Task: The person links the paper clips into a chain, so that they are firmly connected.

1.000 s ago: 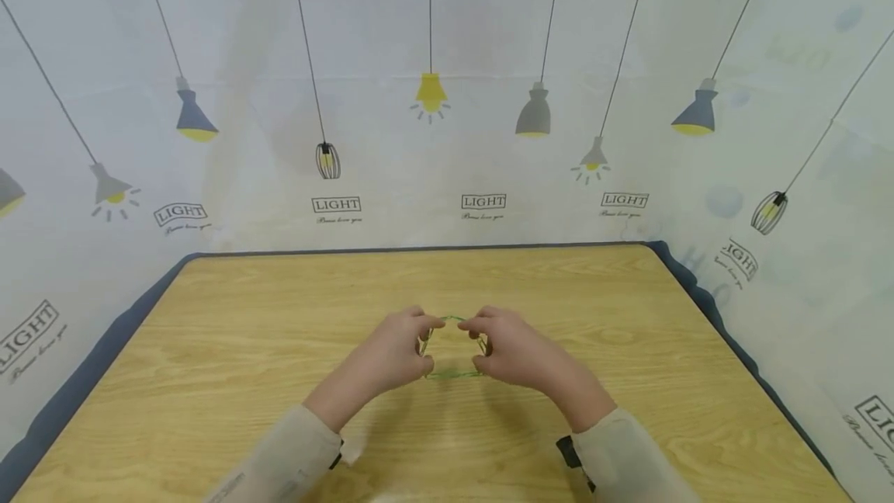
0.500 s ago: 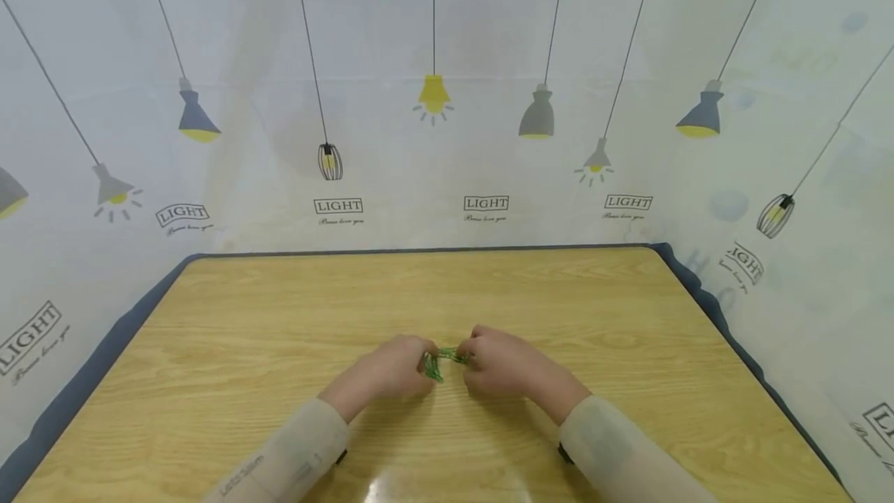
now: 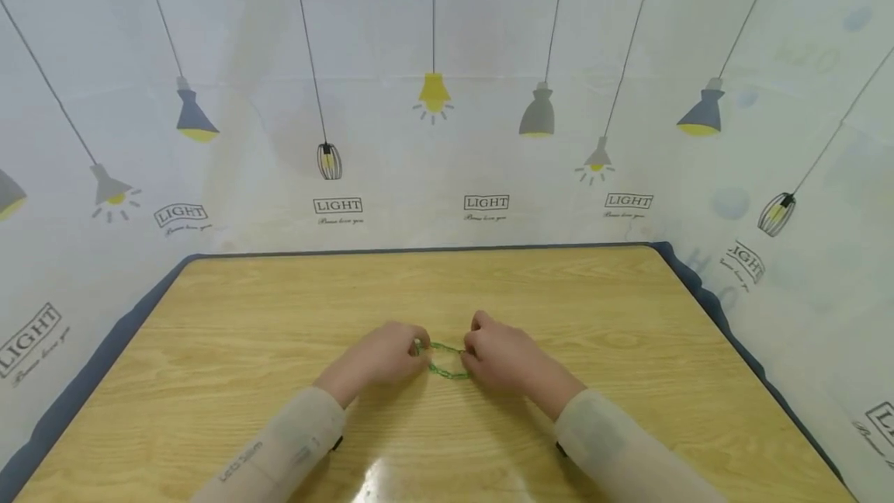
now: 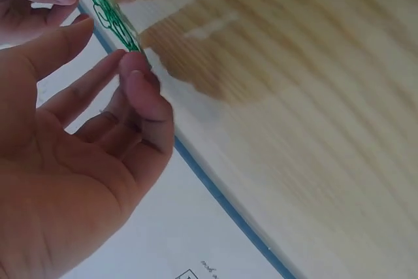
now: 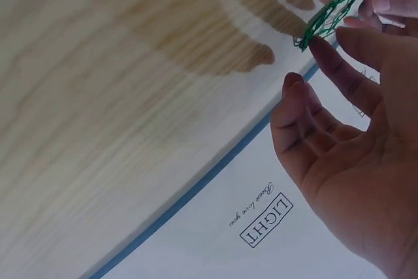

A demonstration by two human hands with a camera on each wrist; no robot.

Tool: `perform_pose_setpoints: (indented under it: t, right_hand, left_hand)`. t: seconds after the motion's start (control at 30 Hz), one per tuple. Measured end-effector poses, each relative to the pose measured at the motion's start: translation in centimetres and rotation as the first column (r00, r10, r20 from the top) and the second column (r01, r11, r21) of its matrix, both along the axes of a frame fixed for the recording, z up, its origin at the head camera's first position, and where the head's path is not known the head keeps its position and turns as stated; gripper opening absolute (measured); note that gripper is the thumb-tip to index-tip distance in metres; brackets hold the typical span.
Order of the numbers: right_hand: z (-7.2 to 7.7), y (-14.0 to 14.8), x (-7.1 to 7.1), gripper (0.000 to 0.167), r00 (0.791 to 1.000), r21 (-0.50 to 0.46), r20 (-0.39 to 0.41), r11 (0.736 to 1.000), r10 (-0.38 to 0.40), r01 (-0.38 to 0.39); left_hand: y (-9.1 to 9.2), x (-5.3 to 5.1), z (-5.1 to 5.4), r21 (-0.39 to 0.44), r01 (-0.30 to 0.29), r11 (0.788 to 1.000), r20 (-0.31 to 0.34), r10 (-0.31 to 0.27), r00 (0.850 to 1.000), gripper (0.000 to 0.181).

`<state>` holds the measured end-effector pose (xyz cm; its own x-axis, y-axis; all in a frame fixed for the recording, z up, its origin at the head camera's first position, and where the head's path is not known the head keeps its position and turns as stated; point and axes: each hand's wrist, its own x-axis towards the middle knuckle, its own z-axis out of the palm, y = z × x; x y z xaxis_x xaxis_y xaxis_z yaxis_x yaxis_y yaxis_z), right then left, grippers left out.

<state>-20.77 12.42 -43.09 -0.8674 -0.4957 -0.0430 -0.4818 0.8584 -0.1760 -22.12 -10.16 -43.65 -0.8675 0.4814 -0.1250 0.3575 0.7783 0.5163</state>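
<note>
Between the two hands, a loop of green paper clips linked into a chain is spread in a rough oval low over the table. The left hand holds its left end at the fingertips. At the opposite end, the right hand grips the loop with curled fingers. From the left wrist, the green chain reaches up to the left hand's fingertips. The right wrist view has the chain against the right hand's fingertips. The hands hide both ends of the loop in the head view.
A wood-grain table lies under the hands, with a dark blue edge along its back and sides. White sheeting printed with hanging lamps and the word LIGHT surrounds it. Light glints near the table's front.
A second ago the chain was stretched open between raised hands. Half a second ago it was bunched up lower down. Now it is spread into an oval, with the hands slightly farther apart.
</note>
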Motion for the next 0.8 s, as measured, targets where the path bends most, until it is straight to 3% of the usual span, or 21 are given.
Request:
perform_pose_setpoints:
  t: [0.13, 0.27, 0.57, 0.7, 0.8]
  right_hand:
    - [-0.2, -0.2, -0.2, 0.012, 0.999, 0.011, -0.022, 0.999, 0.036, -0.036]
    - [-0.5, -0.1, -0.2, 0.013, 0.998, -0.013, -0.029, 0.998, 0.062, -0.063]
    - [-0.2, 0.2, -0.1, 0.048, 0.990, -0.036, 0.124, 0.997, -0.062, 0.066]
    - [0.4, 0.2, 0.3, 0.051, 0.984, -0.025, 0.163, 0.997, -0.067, 0.072]
    - [0.7, 0.0, 0.4, 0.049, 0.984, -0.034, 0.173, 0.998, -0.044, 0.051]
  left_hand:
    - [0.8, -0.2, -0.2, 0.000, 0.023, 1.000, -0.024, -0.023, 0.999, 0.020]
    - [1.5, -0.2, -0.3, -0.038, 0.007, 0.999, -0.035, -0.008, 0.999, 0.018]
    - [1.9, 0.6, 0.3, -0.075, -0.043, 0.996, 0.066, 0.048, 0.997, 0.051]
    - [1.8, 0.8, 0.6, -0.068, -0.045, 0.997, 0.112, 0.052, 0.992, 0.057]
    - [1.9, 0.7, 0.5, -0.072, -0.038, 0.997, 0.104, 0.045, 0.994, 0.058]
